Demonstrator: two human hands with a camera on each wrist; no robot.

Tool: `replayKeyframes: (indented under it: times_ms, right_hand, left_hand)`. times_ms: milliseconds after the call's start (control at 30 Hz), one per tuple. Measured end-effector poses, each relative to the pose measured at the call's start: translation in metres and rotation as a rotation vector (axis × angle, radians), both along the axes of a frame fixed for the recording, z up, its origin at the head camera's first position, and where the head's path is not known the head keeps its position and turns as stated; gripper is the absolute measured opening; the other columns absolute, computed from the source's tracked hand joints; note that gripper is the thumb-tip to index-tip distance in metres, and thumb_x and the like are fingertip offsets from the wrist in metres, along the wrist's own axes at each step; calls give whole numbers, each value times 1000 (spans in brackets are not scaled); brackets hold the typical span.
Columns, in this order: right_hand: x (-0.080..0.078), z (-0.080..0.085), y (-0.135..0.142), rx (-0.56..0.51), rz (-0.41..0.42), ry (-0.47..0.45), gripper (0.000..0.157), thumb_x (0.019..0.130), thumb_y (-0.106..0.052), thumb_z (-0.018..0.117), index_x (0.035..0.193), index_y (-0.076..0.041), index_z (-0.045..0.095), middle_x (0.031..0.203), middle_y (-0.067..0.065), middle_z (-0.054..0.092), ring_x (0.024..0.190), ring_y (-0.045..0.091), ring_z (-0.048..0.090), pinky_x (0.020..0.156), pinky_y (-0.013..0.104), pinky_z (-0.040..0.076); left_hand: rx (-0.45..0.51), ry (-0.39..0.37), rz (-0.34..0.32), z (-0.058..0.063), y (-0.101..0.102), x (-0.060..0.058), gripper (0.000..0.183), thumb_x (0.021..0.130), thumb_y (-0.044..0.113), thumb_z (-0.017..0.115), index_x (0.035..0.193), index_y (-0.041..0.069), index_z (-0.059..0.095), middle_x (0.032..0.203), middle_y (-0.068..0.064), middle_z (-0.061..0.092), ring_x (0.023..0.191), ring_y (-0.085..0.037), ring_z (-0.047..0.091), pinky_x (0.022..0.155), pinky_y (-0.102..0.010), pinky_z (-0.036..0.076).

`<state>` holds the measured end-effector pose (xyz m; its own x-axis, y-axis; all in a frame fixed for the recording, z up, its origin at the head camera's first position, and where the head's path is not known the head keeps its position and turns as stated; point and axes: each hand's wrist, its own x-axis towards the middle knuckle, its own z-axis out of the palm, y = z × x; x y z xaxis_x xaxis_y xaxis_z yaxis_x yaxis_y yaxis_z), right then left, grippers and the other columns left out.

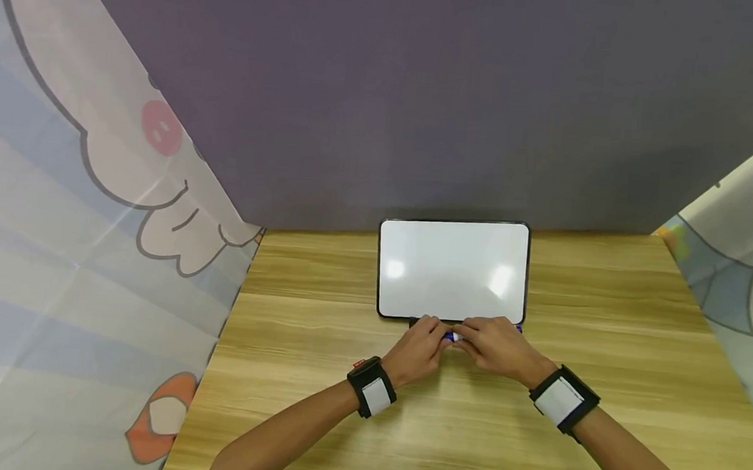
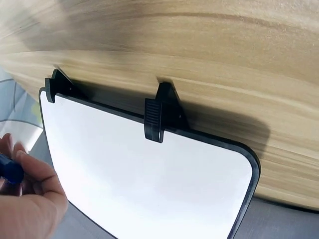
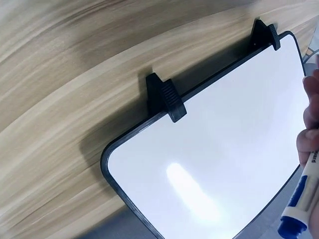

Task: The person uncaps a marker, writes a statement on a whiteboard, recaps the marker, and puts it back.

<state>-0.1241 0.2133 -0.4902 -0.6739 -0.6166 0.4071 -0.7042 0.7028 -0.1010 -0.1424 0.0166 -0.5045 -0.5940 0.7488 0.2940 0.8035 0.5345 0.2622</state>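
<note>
Both hands meet at a whiteboard marker point(image 1: 454, 336), just in front of the small whiteboard point(image 1: 452, 268). My right hand point(image 1: 498, 345) grips its white body; the right wrist view shows the marker point(image 3: 301, 196) with its blue rear end sticking out below the fingers. My left hand point(image 1: 418, 348) pinches the other end, which is blue. In the left wrist view that blue part point(image 2: 11, 170) sits between thumb and fingers. Whether the cap is on or off is hidden by the fingers.
The black-framed whiteboard is held at its lower edge by two black clip stands point(image 2: 160, 112) on the wood-grain table point(image 1: 309, 281). A grey panel point(image 1: 423, 108) rises behind it. A printed cloth point(image 1: 89, 282) hangs on the left, another on the right.
</note>
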Motion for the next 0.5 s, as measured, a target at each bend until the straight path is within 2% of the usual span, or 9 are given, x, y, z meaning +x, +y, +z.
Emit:
replayKeyframes:
  times_ms: [267,500]
  right_hand:
    - [-1,2,-4,-3,19,-1,12,78,-22,72,84,-13,67,64,-8,51,50,-2,41,46,14,34]
    - [-1,2,-8,-42,53,-124,9,85,-18,65,80,-14,59,61,-12,43,51,-6,34,47,10,29]
  left_hand:
    - [-80,5,-3,1,2,0,22,100,19,38,96,11,57,79,4,57,71,-8,48,65,-17,38]
    - [-118,38,15,0,0,-2,14,96,16,46,85,13,54,73,5,53,66,-7,46,61,-17,34]
